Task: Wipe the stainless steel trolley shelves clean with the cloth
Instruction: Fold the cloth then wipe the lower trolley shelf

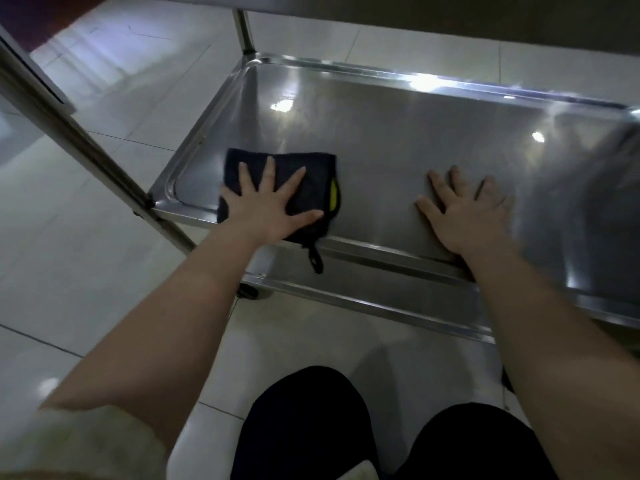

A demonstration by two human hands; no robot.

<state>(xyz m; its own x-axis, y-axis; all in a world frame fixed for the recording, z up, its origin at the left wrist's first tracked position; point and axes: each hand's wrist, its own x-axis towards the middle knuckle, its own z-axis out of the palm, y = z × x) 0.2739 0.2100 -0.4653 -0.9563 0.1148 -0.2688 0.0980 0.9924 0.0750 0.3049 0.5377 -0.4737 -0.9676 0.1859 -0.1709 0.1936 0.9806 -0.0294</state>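
A left hand (268,209), fingers spread, pressed a dark cloth (294,181) onto the trolley shelf (398,140); the right hand (471,216) lay flat beside it.

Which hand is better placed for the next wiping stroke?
Left. The left hand presses flat on the cloth near the left end of the shelf, ready to sweep. The right hand rests flat on bare steel, apart from the cloth, likely bracing.
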